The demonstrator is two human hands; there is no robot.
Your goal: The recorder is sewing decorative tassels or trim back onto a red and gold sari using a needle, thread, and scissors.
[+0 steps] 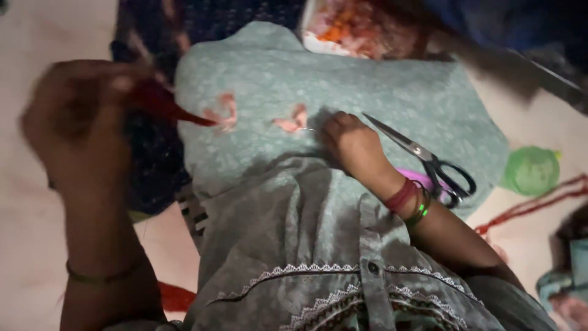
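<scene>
Pinching a needle (pixel 308 129) against soft, limp green cloth (pixel 367 86), right hand (pixel 350 144) stitches — left hand (pixel 79 122), blurred, closes on red thread (pixel 177 111).

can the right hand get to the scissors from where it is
Probably yes. The scissors lie open on the green fabric right beside the right hand, with nothing between them; that hand seems to pinch a needle, though.

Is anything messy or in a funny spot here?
The scissors lie open on the green cloth, blades apart, right beside the right hand that is sewing. Red thread trails loose across the floor. Nothing looks torn or spilled.
</scene>
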